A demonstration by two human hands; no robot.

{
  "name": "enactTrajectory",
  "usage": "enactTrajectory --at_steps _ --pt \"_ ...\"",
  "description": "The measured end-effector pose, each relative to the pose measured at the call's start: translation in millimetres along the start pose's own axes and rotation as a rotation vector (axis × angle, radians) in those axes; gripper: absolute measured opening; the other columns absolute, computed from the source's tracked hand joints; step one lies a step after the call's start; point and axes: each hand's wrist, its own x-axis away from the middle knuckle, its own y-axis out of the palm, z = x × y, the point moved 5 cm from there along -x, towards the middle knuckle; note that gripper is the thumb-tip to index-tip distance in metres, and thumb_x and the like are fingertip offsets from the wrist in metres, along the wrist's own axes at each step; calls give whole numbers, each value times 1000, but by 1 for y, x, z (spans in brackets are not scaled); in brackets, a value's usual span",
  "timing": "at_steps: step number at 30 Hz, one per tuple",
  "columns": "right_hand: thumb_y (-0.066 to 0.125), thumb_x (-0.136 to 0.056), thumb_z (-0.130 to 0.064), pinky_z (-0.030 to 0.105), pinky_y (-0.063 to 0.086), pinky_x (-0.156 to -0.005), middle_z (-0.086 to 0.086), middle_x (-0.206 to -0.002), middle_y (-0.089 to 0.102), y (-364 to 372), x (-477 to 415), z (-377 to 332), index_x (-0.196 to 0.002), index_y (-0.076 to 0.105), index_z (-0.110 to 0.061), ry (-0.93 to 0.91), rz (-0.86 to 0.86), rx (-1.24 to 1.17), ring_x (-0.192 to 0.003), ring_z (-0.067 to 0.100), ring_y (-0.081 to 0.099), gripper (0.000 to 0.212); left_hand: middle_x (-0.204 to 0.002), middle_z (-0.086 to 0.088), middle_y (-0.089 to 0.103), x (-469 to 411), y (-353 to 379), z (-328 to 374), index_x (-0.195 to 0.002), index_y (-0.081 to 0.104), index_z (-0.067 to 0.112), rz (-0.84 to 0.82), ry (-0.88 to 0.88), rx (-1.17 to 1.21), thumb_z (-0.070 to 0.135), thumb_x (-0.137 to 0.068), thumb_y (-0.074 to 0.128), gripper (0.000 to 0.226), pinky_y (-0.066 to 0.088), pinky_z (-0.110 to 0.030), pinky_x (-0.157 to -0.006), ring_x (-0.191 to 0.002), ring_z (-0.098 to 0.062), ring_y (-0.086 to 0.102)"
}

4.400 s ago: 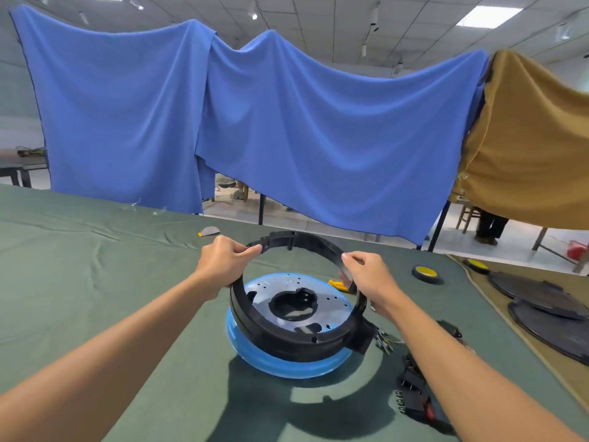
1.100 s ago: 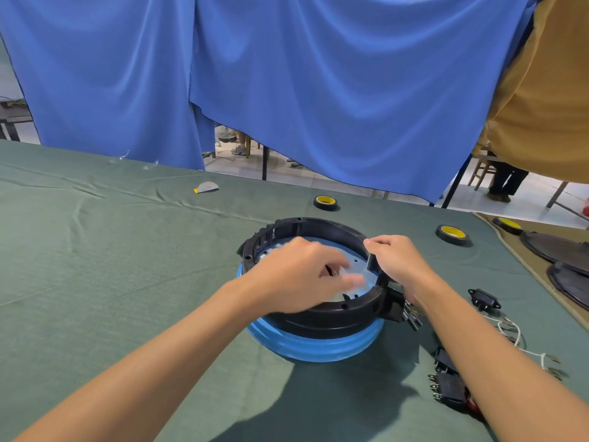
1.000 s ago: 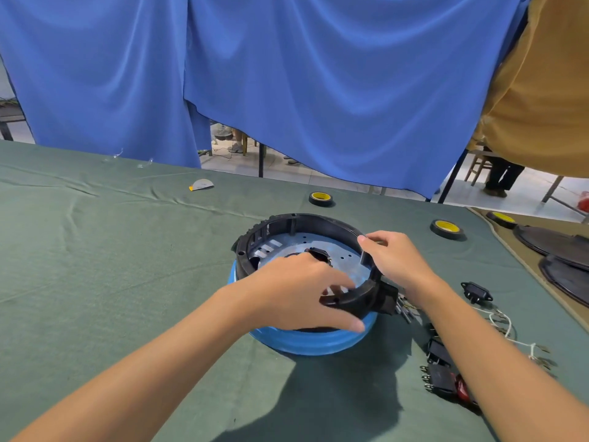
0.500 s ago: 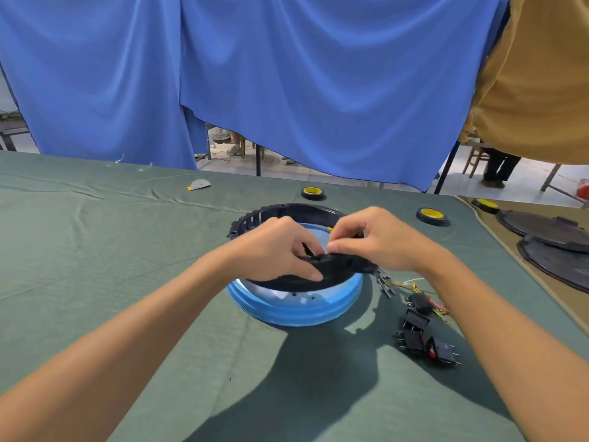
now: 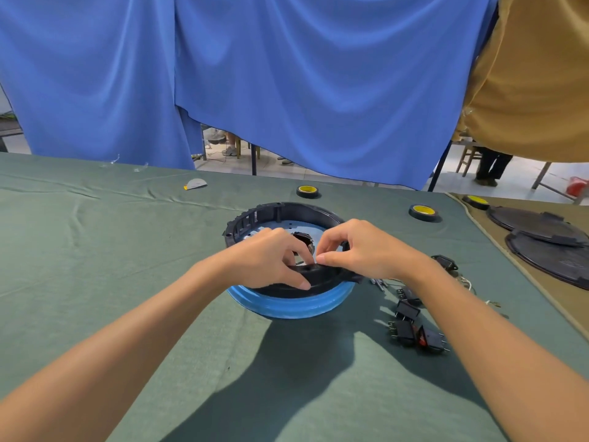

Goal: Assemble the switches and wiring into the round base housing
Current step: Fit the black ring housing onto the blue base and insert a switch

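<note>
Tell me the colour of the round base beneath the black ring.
Blue: the round base shows best in the head view, below the black ring.

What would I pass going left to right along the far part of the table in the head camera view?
grey scrap → first tape roll → second tape roll → third tape roll → black round covers

The middle of the tabletop (image 5: 105,260) is occupied by the round base housing (image 5: 288,306). Passage right of it is blocked by switches (image 5: 406,330); tape rolls (image 5: 422,212) are set near the far edge. Open cloth is left along the left edge.
</note>
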Motion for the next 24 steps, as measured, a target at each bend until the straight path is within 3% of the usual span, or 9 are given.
enactTrajectory --at_steps 2,5,8,11,15,18,21,22,24 --pt "66 -89 -29 5 38 -59 -15 -80 68 1 1 1 -83 72 -28 9 4 -9 -66 -11 55 9 -82 14 66 1 0 -2 -109 71 37 -25 -7 12 44 -78 78 33 51 -28 -79 -82 -11 64" --pt "66 -88 -33 7 39 -58 -17 -78 68 0 2 4 -81 72 -31 43 -3 -8 -67 -10 56 9 -85 16 70 3 -7 -8 -98 74 37 5 11 122 52 -81 71 23 51 -24 -81 -85 -2 64" --pt "65 -89 -34 17 43 -68 -18 -83 67 -11 -6 12 -79 67 -34 116 155 -24 -81 -3 60 11 -84 17 71 -2 -27 -31 -90 74 29 283 -77 172 45 -88 65 19 51 -25 -79 -86 -3 65" --pt "60 -93 -29 27 42 -80 -9 -102 65 -23 -20 22 -94 66 -26 215 369 19 -97 9 56 7 -97 5 71 -12 -47 -64 -102 73 20 458 -274 65 31 -93 62 18 50 -33 -88 -101 -18 64" --pt "45 -101 -31 35 39 -97 6 -127 58 -14 -41 47 -129 55 -14 441 354 -53 -121 26 49 35 -135 -8 59 -35 -53 -93 -133 57 17 351 -376 -113 32 -95 59 40 44 -38 -99 -124 -29 53" --pt "34 -101 -20 42 43 -84 16 -102 64 -9 -50 63 -104 64 -3 530 421 -209 -106 37 52 35 -145 -4 50 -53 -44 -95 -146 41 25 232 -326 -204 37 -96 56 54 42 -41 -101 -130 -29 46" --pt "33 -101 -12 44 45 -91 19 -85 63 3 -53 78 -113 59 10 580 414 -371 -92 32 58 36 -146 -1 45 -71 -36 -93 -151 29 34 148 -268 -319 47 -96 51 61 45 -48 -99 -130 -30 45" --pt "33 -102 -13 42 46 -90 16 -81 63 6 -54 80 -112 61 7 583 407 -408 -85 24 57 36 -145 0 44 -75 -33 -94 -151 26 35 129 -269 -346 51 -96 49 62 45 -49 -98 -130 -31 45" --pt "34 -103 -16 37 47 -87 17 -97 67 10 -55 84 -108 66 -11 572 424 -457 -87 20 59 33 -149 -1 39 -80 -26 -98 -153 18 36 89 -289 -364 56 -95 46 67 45 -48 -99 -132 -31 44"
